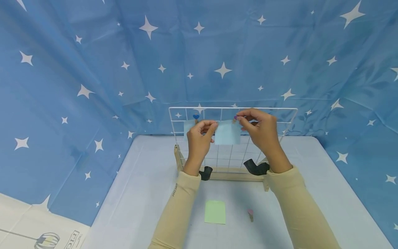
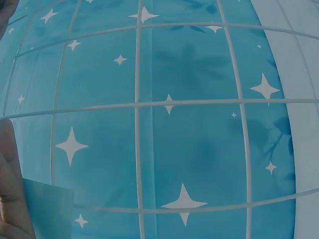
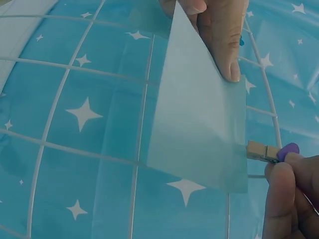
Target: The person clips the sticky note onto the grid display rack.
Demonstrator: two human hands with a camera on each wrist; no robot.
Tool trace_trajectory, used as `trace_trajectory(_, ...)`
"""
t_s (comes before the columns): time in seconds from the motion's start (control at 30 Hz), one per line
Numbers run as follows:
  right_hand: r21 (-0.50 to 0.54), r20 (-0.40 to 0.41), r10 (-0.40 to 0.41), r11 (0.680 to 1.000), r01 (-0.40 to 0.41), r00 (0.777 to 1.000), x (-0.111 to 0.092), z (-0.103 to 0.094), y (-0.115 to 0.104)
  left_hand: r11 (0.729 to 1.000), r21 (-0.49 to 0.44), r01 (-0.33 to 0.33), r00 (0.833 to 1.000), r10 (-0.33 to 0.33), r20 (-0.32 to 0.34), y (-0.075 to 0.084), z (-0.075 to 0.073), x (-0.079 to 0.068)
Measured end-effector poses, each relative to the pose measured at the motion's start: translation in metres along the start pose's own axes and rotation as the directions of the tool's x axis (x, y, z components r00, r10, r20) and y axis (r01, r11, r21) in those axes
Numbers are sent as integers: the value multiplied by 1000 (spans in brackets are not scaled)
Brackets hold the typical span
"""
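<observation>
A light blue paper sheet [image 1: 228, 133] is held up against the white wire grid [image 1: 233, 108]. My left hand [image 1: 200, 140] pinches its left edge between thumb and fingers. At the sheet's upper right, my right hand [image 1: 261, 129] pinches a small wooden clothespin [image 3: 262, 151] with a purple top [image 3: 288, 151]. In the right wrist view the clothespin's tip meets the sheet's edge. Another light blue sheet [image 1: 187, 126], partly hidden behind my left hand, hangs on the grid beneath a clothespin with a blue heart [image 1: 196, 117].
The grid stands in a wooden base [image 1: 236, 176] on the white table [image 1: 140, 193]. Nearer lie a green paper square [image 1: 215, 212] and a clothespin with a pink top [image 1: 250, 215]. Black wrist-worn pieces [image 1: 256, 167] overlap the grid. A blue star-patterned curtain [image 1: 174, 52] hangs behind.
</observation>
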State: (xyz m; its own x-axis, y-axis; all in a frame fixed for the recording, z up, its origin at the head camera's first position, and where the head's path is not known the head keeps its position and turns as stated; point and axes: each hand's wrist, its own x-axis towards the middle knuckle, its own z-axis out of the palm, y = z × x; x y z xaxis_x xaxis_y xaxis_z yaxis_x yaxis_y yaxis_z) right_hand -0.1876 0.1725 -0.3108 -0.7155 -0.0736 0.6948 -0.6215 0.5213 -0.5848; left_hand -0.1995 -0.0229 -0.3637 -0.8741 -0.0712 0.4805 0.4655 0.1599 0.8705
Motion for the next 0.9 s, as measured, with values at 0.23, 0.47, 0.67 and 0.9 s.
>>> trace_trajectory(0.23, -60, -11, -57, 997, 57, 998, 2, 6, -2, 1000, 18, -24, 1000, 24, -18, -2, 4, 1)
trace_trajectory(0.47, -161, 4, -142, 977, 141, 990, 3, 13, -3, 999, 24, -39, 998, 40, -50, -3, 7, 1)
trace_trajectory(0.67, -216, 28, -156, 963, 158, 987, 3, 19, -7, 998, 26, -56, 996, 58, -71, -5, 9, 0)
trace_trajectory(0.9, -254, 48, -114, 959, 123, 992, 3, 23, -9, 997, 23, -70, 995, 71, -77, -7, 11, 0)
